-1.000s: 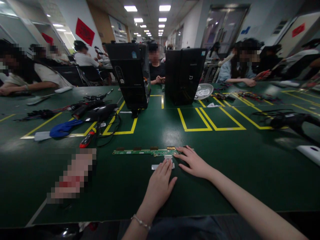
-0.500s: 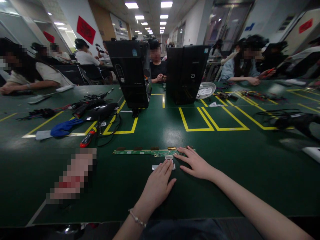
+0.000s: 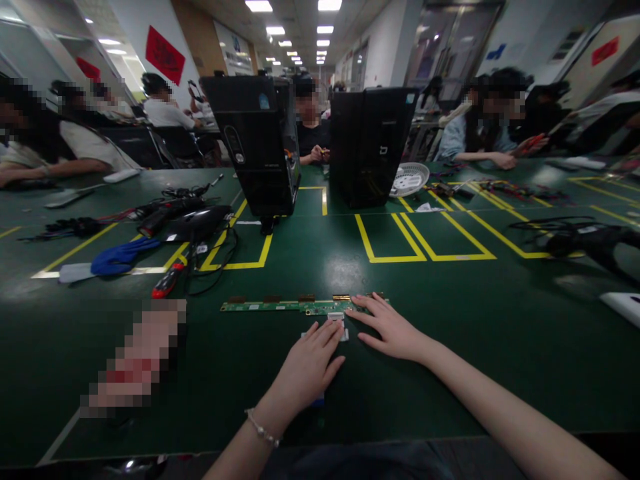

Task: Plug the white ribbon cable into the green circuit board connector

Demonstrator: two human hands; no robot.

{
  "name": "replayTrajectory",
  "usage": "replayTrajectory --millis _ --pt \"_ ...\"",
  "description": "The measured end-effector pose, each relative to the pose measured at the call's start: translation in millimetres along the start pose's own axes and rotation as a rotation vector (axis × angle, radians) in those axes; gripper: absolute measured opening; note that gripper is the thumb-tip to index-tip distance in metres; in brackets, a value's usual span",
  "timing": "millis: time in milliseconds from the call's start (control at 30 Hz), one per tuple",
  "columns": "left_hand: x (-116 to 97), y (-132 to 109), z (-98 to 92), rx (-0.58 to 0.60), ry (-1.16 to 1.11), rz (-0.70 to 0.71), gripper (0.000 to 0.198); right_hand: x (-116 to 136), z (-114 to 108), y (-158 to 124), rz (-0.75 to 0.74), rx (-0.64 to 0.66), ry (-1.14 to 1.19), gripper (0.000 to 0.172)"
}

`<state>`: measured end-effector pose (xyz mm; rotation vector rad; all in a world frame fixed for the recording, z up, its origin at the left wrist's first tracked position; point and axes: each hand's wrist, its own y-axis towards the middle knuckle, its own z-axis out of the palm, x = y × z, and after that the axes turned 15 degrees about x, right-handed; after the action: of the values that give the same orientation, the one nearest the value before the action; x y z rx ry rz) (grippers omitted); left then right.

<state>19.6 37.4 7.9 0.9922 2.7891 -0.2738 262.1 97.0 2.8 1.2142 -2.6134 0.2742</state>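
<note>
A long, narrow green circuit board (image 3: pixel 267 307) lies across the green table in front of me, with copper-coloured tabs along its far edge. My right hand (image 3: pixel 387 328) rests on the board's right part, fingers spread and palm down. A pale flat connector piece (image 3: pixel 345 334) sits just on the near side of the board's middle. Over it lies my left hand (image 3: pixel 311 363), fingers stretched out and thumb apart, covering most of the piece. A bracelet (image 3: pixel 263 428) circles my left wrist. Neither hand grips anything that I can see.
Two black computer towers (image 3: pixel 373 147) stand at the back. To the left lie a blue glove (image 3: pixel 123 257), a red-and-black screwdriver (image 3: pixel 168 281) and tangled black cables (image 3: pixel 173 207). A white basket (image 3: pixel 410 180) and black cables (image 3: pixel 590 237) are on the right. Other people sit around.
My left hand has shifted slightly left and its fingers have spread over the pale piece. A bit of blue now shows beneath its wrist. My right hand stays on the board.
</note>
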Motion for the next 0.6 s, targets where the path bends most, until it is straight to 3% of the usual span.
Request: replayTrajectory --millis 600 --pt "24.7 0.5 -16.5 0.045 0.017 0.166 0.050 -2.6 -3.8 -0.1 -0.015 0.039 -0.007 0.054"
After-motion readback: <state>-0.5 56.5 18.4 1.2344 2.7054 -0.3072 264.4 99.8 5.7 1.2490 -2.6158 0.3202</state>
